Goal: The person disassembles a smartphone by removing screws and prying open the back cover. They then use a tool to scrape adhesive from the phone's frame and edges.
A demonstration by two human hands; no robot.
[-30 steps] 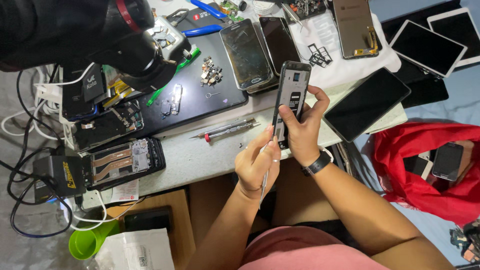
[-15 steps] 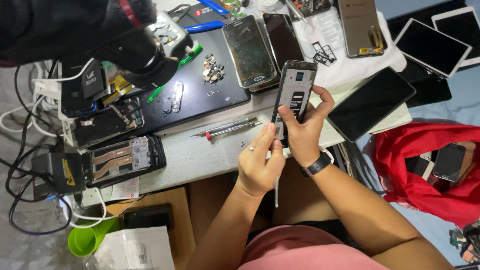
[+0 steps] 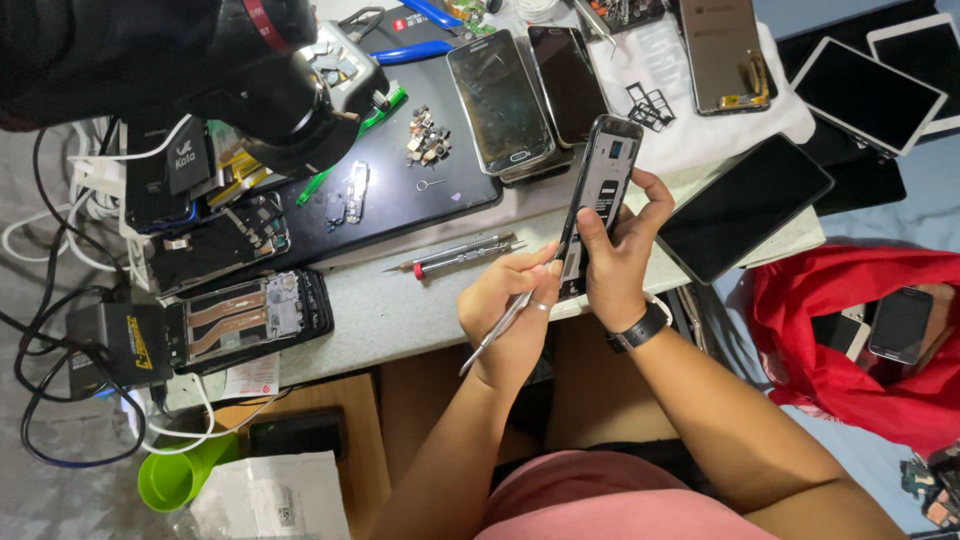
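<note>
Two hands, both busy w/ one phone. My right hand (image 3: pixel 615 265) fingers wrap tight round an opened phone frame (image 3: pixel 597 205), held upright in the middle of the frame. My left hand (image 3: pixel 510 310) fingers are pressed together, pinching thin metal tweezers (image 3: pixel 497 330), tip touching the phone's lower edge. Just left on the grey table (image 3: pixel 400 310) lie two screwdrivers (image 3: pixel 455 256). Above, a black mat (image 3: pixel 400 205) w/ tiny parts (image 3: pixel 427 137) and two more phones (image 3: pixel 530 95). Red cloth (image 3: pixel 850 320) at right.

Glossy glass phone screens (image 3: pixel 510 95), shiny metal tweezers (image 3: pixel 497 331), matt grey worktop (image 3: pixel 400 300), red cloth (image 3: pixel 850 330)
</note>
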